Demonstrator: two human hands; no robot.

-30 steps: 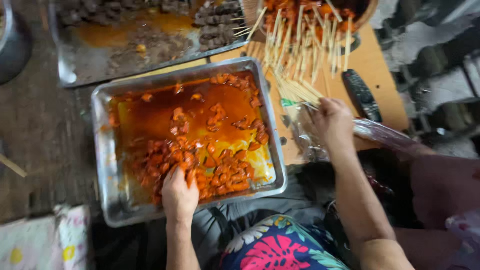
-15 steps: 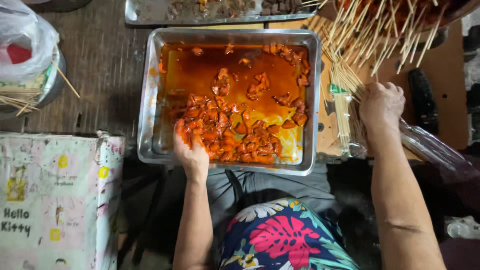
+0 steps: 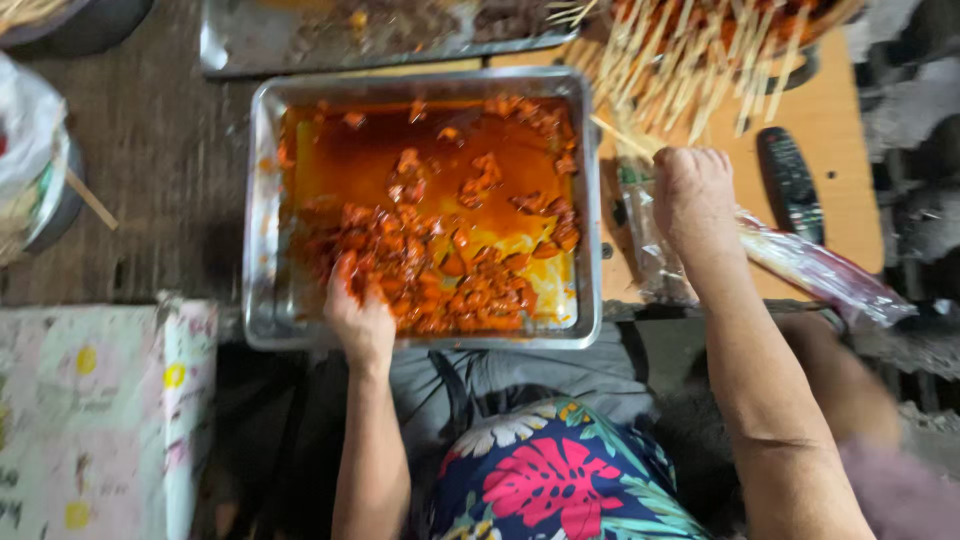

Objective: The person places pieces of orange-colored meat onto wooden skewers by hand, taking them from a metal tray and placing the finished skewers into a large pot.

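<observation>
The person is wearing no sleeves that show: both forearms are running bare from the lower edge of the head view up to the wrists. The left hand is showing smears of orange-red sauce on its fingers; the right hand is looking clean, with no ring, watch or glove. Over the lap a dark floral garment is lying, printed with a big pink leaf, white blooms and green fronds.
</observation>
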